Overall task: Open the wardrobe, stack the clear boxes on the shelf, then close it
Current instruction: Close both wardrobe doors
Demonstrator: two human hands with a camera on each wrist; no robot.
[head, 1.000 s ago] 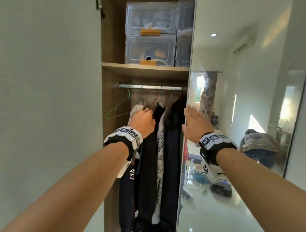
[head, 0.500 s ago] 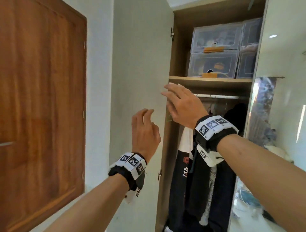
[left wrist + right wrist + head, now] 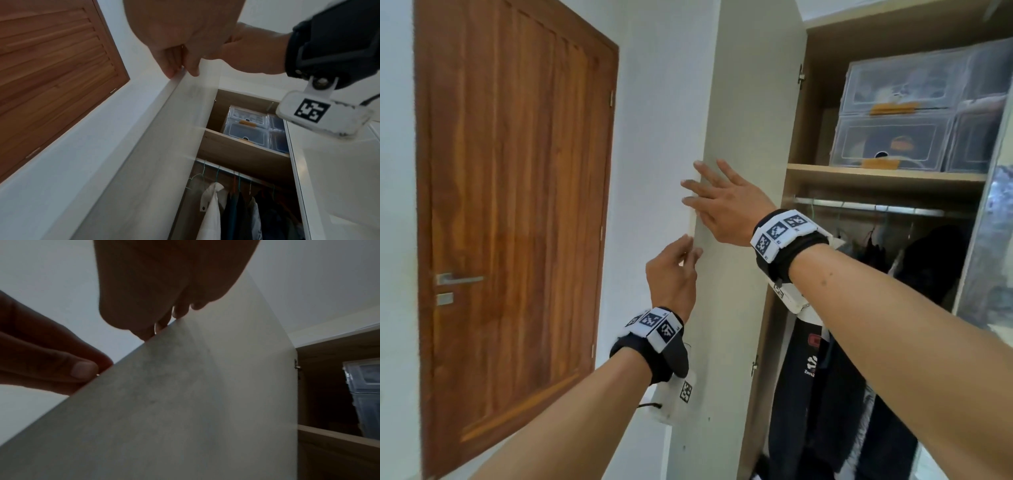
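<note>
Wardrobe door [image 3: 743, 144], a tall pale-grey panel, stood swung open. Clear plastic boxes [image 3: 893, 113] sat stacked on the wooden shelf [image 3: 876, 173]. The right hand [image 3: 726, 209] lay flat-fingered at the door's free edge; the left hand [image 3: 671, 274] pinched it below. Fingers risked being trapped if swung shut carelessly.
</note>
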